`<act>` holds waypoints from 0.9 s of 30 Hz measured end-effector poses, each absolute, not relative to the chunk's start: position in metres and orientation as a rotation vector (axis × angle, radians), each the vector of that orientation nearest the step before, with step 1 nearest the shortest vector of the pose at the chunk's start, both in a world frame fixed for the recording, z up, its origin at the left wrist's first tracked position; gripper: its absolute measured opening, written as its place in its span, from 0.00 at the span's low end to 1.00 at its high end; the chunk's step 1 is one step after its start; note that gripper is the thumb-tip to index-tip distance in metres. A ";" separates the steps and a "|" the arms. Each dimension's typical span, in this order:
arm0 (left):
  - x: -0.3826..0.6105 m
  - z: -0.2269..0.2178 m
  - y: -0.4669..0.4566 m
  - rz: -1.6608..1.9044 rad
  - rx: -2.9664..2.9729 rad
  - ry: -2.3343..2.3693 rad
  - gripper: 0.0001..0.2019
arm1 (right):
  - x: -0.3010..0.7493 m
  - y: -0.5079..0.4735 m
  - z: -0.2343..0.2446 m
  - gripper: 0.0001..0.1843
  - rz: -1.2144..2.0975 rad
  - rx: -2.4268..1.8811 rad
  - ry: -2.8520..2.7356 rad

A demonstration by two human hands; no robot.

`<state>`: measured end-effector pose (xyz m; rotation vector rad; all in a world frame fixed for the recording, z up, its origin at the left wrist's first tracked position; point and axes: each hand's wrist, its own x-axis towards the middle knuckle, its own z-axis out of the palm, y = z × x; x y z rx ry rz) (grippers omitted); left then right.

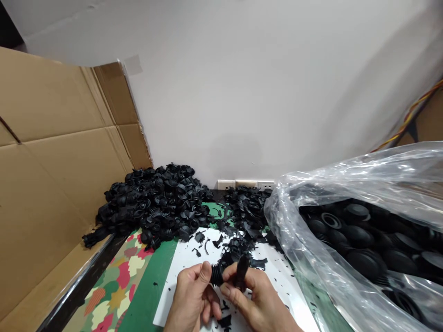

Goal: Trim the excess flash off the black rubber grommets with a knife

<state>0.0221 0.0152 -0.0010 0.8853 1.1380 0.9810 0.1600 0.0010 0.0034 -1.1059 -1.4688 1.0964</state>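
My left hand (194,295) is closed round a small black ribbed rubber part (217,275), pinching it at the lower middle of the view. My right hand (254,295) is closed on a black tool handle (241,272) pressed against the same part. Both hands hover over a white sheet (183,263) strewn with black rubber offcuts (238,251). A large heap of black ribbed rubber parts (155,203) lies behind, to the left.
A clear plastic bag (349,216) full of black rubber parts fills the right side. Folded cardboard (58,152) stands along the left. A second pile of black scraps (247,205) sits by wall sockets (245,184). A patterned green mat (117,286) covers the table.
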 end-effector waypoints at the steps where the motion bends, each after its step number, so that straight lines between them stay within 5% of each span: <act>1: 0.022 -0.001 0.015 0.981 0.893 1.146 0.24 | 0.160 0.001 0.004 0.07 1.106 -1.123 -1.437; 13: 0.024 0.001 0.012 1.241 1.413 1.169 0.20 | 0.163 0.007 -0.003 0.20 1.487 -1.046 -1.094; 27: 0.022 -0.004 0.015 1.157 0.978 1.184 0.13 | 0.163 0.009 -0.009 0.20 1.665 -0.943 -0.892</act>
